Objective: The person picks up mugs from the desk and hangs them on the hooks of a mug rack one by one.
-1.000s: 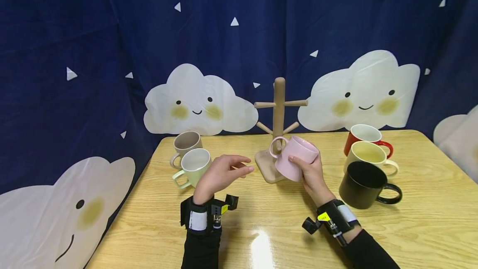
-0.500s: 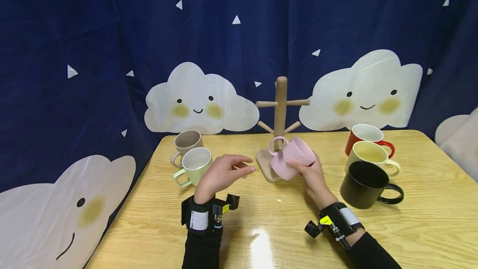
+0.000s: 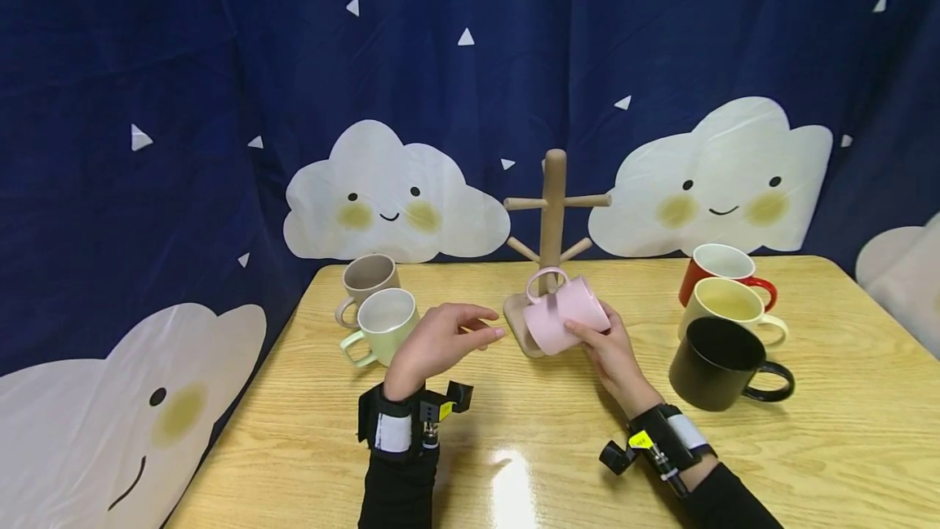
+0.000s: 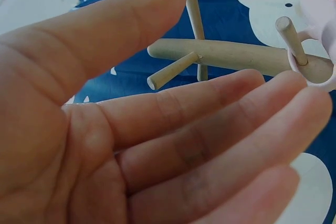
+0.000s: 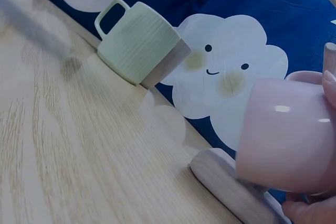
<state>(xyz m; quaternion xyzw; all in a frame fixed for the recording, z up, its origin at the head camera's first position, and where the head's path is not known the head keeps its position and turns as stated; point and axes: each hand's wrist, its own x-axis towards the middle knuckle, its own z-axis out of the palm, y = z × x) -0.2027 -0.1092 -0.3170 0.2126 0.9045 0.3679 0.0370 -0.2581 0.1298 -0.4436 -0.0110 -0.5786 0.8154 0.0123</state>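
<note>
My right hand (image 3: 617,362) grips the body of a pink mug (image 3: 551,323), thumb across its side. The mug is tipped on its side, handle (image 3: 542,273) up, in front of the lower part of a wooden mug tree (image 3: 552,227). In the left wrist view, a lower peg (image 4: 292,43) of the tree overlaps the loop of the pink handle. The right wrist view shows the mug close over the tree's base (image 5: 226,182). My left hand (image 3: 439,341) is held out with loose fingers, holding nothing, beside a pale green mug (image 3: 382,329).
Behind the green mug stands a taupe mug (image 3: 370,277). On the right, a red mug (image 3: 690,282), a cream mug (image 3: 727,304) and a black mug (image 3: 708,370) stand in a row on the wooden table (image 3: 543,447). A blue cloud-print curtain (image 3: 470,88) hangs behind.
My right hand has tipped the pink mug further over and shifted it slightly left toward the mug tree, with its handle now upward. The left hand has stayed almost still.
</note>
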